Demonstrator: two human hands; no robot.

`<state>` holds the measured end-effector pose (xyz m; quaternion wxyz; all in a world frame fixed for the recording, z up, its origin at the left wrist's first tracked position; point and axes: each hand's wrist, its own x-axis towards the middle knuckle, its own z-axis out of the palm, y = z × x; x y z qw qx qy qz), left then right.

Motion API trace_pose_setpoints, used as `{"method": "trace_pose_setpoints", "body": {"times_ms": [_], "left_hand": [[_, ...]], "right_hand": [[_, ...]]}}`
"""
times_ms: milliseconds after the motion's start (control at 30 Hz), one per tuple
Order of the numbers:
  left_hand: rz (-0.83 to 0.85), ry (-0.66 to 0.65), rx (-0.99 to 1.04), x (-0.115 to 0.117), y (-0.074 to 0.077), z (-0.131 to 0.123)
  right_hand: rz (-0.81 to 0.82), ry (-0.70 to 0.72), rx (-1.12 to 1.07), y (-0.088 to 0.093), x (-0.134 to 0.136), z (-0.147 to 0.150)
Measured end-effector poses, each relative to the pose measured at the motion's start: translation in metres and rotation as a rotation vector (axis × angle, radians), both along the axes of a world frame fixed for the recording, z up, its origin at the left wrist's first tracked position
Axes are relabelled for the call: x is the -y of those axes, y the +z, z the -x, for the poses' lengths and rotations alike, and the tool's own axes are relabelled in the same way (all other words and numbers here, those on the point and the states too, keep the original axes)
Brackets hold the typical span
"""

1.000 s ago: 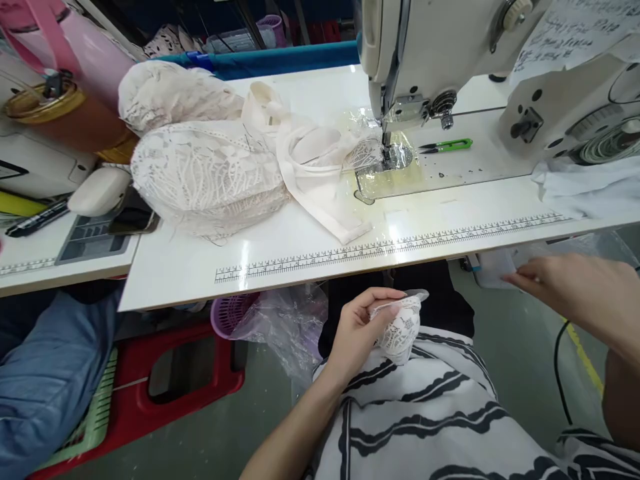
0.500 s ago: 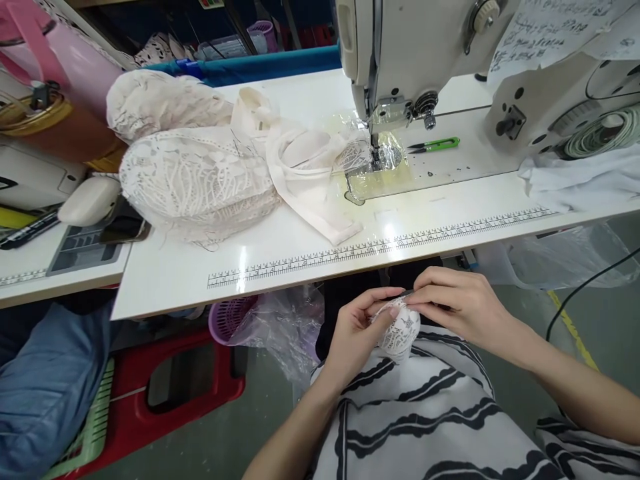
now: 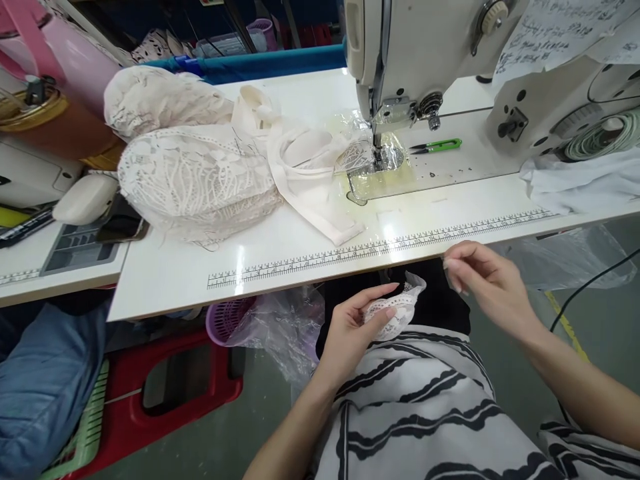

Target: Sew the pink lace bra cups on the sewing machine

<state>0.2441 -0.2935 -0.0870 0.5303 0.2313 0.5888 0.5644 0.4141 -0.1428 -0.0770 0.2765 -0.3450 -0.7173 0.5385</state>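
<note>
Over my lap, my left hand (image 3: 357,323) pinches a small white lace piece (image 3: 397,313) between thumb and fingers. Its loose sheer edge sticks up on the right. My right hand (image 3: 483,277) is apart from the lace, near the table's front edge, with thumb and fingertips drawn together; what they hold, if anything, is too small to make out. On the table, a white bra (image 3: 305,173) with lace cups reaches to the presser foot of the sewing machine (image 3: 405,73). Green-handled thread snips (image 3: 437,145) lie on the machine bed.
A printed ruler (image 3: 350,253) runs along the white table's (image 3: 165,287) front edge. Several lace cups (image 3: 195,180) are stacked at the left. White cloth (image 3: 580,180) lies at the right. Below are a purple basket (image 3: 227,320), clear plastic bags and a red stool (image 3: 125,427).
My right hand has left the lace piece and moved up and to the right. My left hand still holds the lace, now tilted with its sheer edge showing.
</note>
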Motion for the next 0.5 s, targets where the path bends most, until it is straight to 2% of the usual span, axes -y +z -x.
{"method": "trace_pose_setpoints", "body": {"times_ms": [67, 167, 200, 233, 267, 367, 400, 433, 500], "left_hand": [[-0.018, 0.01, -0.005, 0.003, -0.004, 0.006], [-0.025, 0.002, 0.024, 0.007, -0.009, 0.013], [-0.024, -0.001, 0.043, 0.008, -0.01, 0.015], [-0.025, -0.004, 0.062, 0.009, -0.01, 0.016], [-0.026, -0.007, 0.084, 0.009, -0.01, 0.017], [-0.044, -0.021, 0.166, 0.011, -0.009, 0.019], [-0.053, -0.03, 0.199, 0.012, -0.009, 0.02], [-0.059, -0.034, 0.229, 0.014, -0.009, 0.021], [-0.057, -0.021, 0.264, 0.017, -0.011, 0.024]], "right_hand": [[-0.091, -0.107, 0.074, 0.002, -0.012, -0.015], [-0.523, -0.261, 0.315, 0.006, -0.026, -0.035], [-0.604, -0.243, 0.354, 0.006, -0.027, -0.038], [-0.61, -0.173, 0.365, 0.006, -0.025, -0.039], [-0.533, -0.053, 0.344, 0.005, -0.022, -0.036], [-0.112, 0.409, 0.233, 0.001, -0.008, -0.015], [-0.025, 0.513, 0.184, -0.001, -0.004, -0.006], [0.009, 0.566, 0.124, -0.002, -0.002, 0.003], [0.011, 0.585, 0.041, -0.002, 0.0, 0.017]]}}
